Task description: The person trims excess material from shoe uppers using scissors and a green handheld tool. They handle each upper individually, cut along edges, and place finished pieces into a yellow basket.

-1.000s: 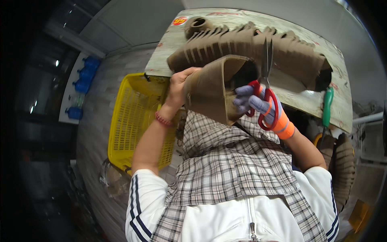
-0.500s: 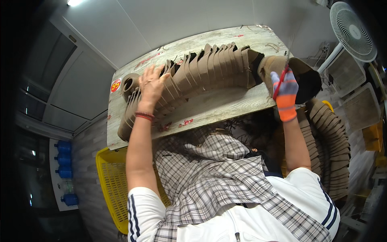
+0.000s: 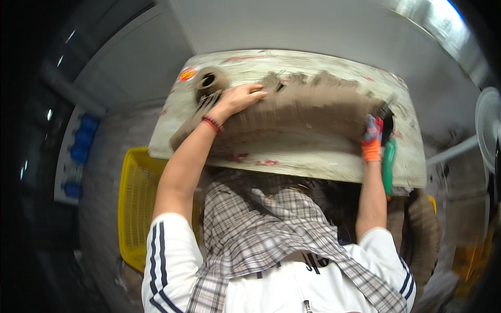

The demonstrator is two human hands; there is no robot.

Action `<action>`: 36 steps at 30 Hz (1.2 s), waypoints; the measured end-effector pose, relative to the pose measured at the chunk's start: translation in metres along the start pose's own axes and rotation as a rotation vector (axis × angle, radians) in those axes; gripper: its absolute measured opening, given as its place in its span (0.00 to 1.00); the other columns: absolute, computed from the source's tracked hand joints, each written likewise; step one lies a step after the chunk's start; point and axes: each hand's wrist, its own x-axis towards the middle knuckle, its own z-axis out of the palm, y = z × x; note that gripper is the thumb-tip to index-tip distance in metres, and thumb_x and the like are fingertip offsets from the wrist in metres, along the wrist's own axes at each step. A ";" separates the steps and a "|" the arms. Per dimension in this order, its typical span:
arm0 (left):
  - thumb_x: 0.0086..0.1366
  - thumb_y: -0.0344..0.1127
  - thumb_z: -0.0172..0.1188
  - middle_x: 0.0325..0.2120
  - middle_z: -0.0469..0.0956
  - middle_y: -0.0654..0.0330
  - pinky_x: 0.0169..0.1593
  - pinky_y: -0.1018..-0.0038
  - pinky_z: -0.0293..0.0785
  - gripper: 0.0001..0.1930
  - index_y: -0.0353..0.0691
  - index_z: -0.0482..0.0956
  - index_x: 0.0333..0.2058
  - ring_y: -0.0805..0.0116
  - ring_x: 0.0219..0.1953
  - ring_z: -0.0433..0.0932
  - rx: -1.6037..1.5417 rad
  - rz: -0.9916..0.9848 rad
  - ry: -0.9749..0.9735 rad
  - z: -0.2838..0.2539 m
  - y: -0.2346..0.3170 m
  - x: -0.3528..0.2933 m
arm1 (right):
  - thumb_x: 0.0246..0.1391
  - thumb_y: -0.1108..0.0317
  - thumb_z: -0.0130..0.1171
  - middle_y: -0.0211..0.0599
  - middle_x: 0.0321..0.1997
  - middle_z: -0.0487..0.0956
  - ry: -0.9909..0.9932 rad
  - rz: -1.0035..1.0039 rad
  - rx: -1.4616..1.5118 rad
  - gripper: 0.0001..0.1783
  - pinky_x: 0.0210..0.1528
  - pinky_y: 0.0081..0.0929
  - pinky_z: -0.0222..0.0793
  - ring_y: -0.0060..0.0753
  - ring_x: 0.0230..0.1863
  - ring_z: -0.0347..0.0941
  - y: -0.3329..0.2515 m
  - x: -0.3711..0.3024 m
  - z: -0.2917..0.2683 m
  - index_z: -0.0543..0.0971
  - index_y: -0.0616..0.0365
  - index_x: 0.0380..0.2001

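A long row of brown moulded pulp pieces (image 3: 313, 107) lies across a worn white board table (image 3: 313, 161); the picture is blurred by motion. My left hand (image 3: 240, 99), bare with a red wrist band, lies flat on top of the row near its left end, fingers spread. My right hand (image 3: 371, 138), in an orange and purple glove, presses against the row's right end beside a dark object. Its grip is hidden. A green-handled tool (image 3: 388, 167) lies on the table just below that hand.
A round brown piece with a hole (image 3: 209, 81) stands at the table's far left corner. A yellow crate (image 3: 133, 208) sits low on the left, more stacked brown pieces (image 3: 417, 235) low on the right, and a fan (image 3: 488, 135) at the right edge.
One second ago my hands held a single brown piece and red scissors up close. Both hands then went to the row; my left hand has since slid right along its top.
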 end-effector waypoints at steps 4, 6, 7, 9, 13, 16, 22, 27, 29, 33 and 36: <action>0.60 0.50 0.54 0.45 0.76 0.46 0.53 0.65 0.68 0.21 0.43 0.79 0.45 0.56 0.50 0.74 -0.542 -0.173 0.294 -0.044 -0.057 0.009 | 0.66 0.56 0.46 0.28 0.36 0.78 0.277 0.101 0.123 0.18 0.51 0.19 0.67 0.20 0.39 0.73 -0.043 -0.046 0.020 0.76 0.59 0.45; 0.58 0.44 0.56 0.45 0.74 0.47 0.52 0.61 0.67 0.16 0.42 0.80 0.42 0.55 0.52 0.71 0.241 -0.224 0.616 -0.070 -0.088 0.005 | 0.64 0.52 0.48 0.26 0.31 0.77 0.212 0.066 0.131 0.19 0.35 0.18 0.70 0.18 0.28 0.71 -0.067 -0.053 0.032 0.76 0.55 0.46; 0.55 0.40 0.57 0.49 0.70 0.49 0.54 0.58 0.64 0.16 0.45 0.81 0.42 0.51 0.56 0.66 0.441 -0.343 0.578 -0.071 -0.096 0.003 | 0.62 0.49 0.50 0.24 0.30 0.76 0.165 0.140 0.042 0.21 0.27 0.18 0.67 0.17 0.25 0.68 -0.079 -0.064 0.029 0.76 0.53 0.47; 0.54 0.43 0.62 0.54 0.67 0.51 0.57 0.55 0.62 0.19 0.48 0.80 0.45 0.48 0.59 0.62 0.550 -0.493 0.259 -0.071 -0.118 0.002 | 0.56 0.42 0.55 0.23 0.27 0.73 0.280 0.258 -0.134 0.28 0.13 0.18 0.55 0.16 0.17 0.61 -0.109 -0.077 0.053 0.75 0.53 0.49; 0.53 0.46 0.64 0.38 0.78 0.46 0.49 0.60 0.72 0.15 0.41 0.84 0.33 0.47 0.44 0.76 0.098 -0.215 0.688 -0.096 -0.167 0.016 | 0.55 0.45 0.57 0.27 0.26 0.72 0.169 0.242 0.012 0.31 0.16 0.14 0.56 0.16 0.18 0.61 -0.130 -0.081 0.021 0.71 0.60 0.51; 0.60 0.42 0.59 0.28 0.78 0.63 0.38 0.65 0.71 0.11 0.39 0.79 0.32 0.66 0.32 0.75 -0.530 -0.098 0.954 -0.170 -0.181 -0.050 | 0.56 0.48 0.57 0.25 0.25 0.70 0.073 0.176 -0.058 0.28 0.17 0.13 0.53 0.14 0.18 0.58 -0.141 -0.084 -0.005 0.71 0.58 0.51; 0.69 0.43 0.49 0.59 0.65 0.47 0.66 0.55 0.55 0.25 0.33 0.62 0.59 0.54 0.62 0.62 -1.690 0.144 0.955 -0.166 -0.102 -0.285 | 0.61 0.50 0.50 0.22 0.25 0.66 -0.231 0.121 -0.318 0.27 0.23 0.14 0.54 0.14 0.22 0.58 -0.215 -0.158 0.102 0.72 0.62 0.51; 0.70 0.47 0.45 0.56 0.70 0.49 0.66 0.60 0.53 0.27 0.28 0.66 0.56 0.56 0.61 0.63 -1.775 -0.193 0.796 0.002 -0.028 -0.415 | 0.57 0.59 0.55 0.24 0.34 0.73 -0.657 0.045 -0.538 0.22 0.35 0.19 0.65 0.20 0.32 0.66 -0.231 -0.214 0.224 0.72 0.62 0.51; 0.70 0.48 0.45 0.56 0.70 0.51 0.66 0.61 0.54 0.26 0.31 0.67 0.56 0.57 0.60 0.64 -1.926 -0.378 0.775 0.066 -0.012 -0.436 | 0.52 0.63 0.60 0.28 0.36 0.75 -0.898 0.061 -0.638 0.21 0.38 0.23 0.68 0.24 0.34 0.70 -0.221 -0.234 0.259 0.73 0.61 0.48; 0.72 0.52 0.37 0.61 0.63 0.49 0.66 0.60 0.53 0.30 0.33 0.59 0.61 0.55 0.63 0.60 -2.061 -0.725 0.833 0.134 0.005 -0.450 | 0.45 0.63 0.65 0.39 0.37 0.78 -1.364 -0.243 -0.968 0.17 0.40 0.34 0.71 0.42 0.38 0.74 -0.188 -0.273 0.295 0.75 0.56 0.38; 0.71 0.55 0.36 0.62 0.60 0.50 0.66 0.59 0.51 0.33 0.34 0.57 0.63 0.55 0.63 0.58 -2.112 -0.615 0.850 0.161 -0.003 -0.453 | 0.42 0.61 0.66 0.38 0.37 0.78 -1.501 -0.418 -0.940 0.15 0.42 0.35 0.70 0.43 0.41 0.74 -0.152 -0.284 0.292 0.77 0.53 0.34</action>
